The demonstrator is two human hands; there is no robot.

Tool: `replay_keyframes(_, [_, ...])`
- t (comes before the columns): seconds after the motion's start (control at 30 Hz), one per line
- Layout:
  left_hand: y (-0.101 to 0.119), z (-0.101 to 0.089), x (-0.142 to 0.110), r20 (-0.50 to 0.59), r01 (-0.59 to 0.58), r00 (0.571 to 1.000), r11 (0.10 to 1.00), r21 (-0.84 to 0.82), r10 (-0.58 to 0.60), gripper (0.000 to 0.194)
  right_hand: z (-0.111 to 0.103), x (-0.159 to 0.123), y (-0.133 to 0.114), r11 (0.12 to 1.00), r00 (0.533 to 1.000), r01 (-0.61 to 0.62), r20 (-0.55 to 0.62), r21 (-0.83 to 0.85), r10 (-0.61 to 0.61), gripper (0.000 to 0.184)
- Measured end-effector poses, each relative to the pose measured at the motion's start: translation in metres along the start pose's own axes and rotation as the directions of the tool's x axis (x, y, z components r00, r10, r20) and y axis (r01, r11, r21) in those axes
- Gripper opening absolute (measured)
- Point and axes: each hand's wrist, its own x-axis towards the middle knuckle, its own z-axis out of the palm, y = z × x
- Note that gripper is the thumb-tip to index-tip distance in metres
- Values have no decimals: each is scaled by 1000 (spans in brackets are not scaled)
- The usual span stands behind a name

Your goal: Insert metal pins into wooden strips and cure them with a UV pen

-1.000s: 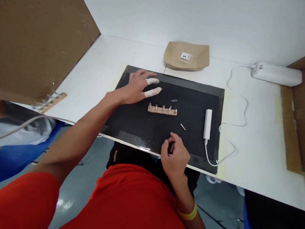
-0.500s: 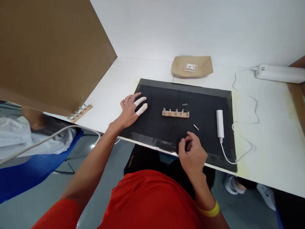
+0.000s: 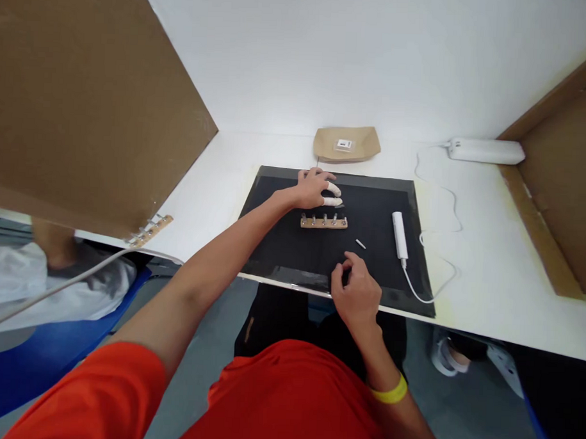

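Observation:
White covers sit on the thumb and forefinger of my left hand (image 3: 316,188), which reaches over the back of the black mat (image 3: 292,251). Its thumb and forefinger are apart, and the thumb tip is at a small grey sliver (image 3: 340,206); whether they touch I cannot tell. Just in front lies a wooden strip (image 3: 324,224) with several metal fittings standing along it. To the right of the strip is a small white stick (image 3: 360,244). My right hand (image 3: 358,292) rests at the mat's front edge, fingers loosely curled, thumb apart, nothing visible in it.
A white handheld device (image 3: 399,236) with a cable lies on the mat's right side. Behind stands a cardboard tray (image 3: 324,144) holding a small clear case (image 3: 344,145). A power strip (image 3: 487,151) is at back right. Another fitted strip (image 3: 151,231) lies beside the cardboard partition (image 3: 95,110).
My left hand has moved right, from the mat's left edge to the grey sliver behind the wooden strip. My right hand stays by the front edge. The view has shifted a little.

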Motion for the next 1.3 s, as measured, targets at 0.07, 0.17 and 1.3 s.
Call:
replay_keyframes(0.07, [2,6,11,28,-38,999,999,12,38,31,0,0,0,1000,1000,1,-8,-8,-1,28])
replay_keyframes(0.17, [4,13,20,37,-90,995,996,22,89,31,0,-1,-1,1000,1000,1,-6,-19,-1,27])
replay_keyframes(1.3, [-57,-28,33,131,-162,977,985,-60,168,32,-14,7,-9,999,996,38,85,15,-39,18])
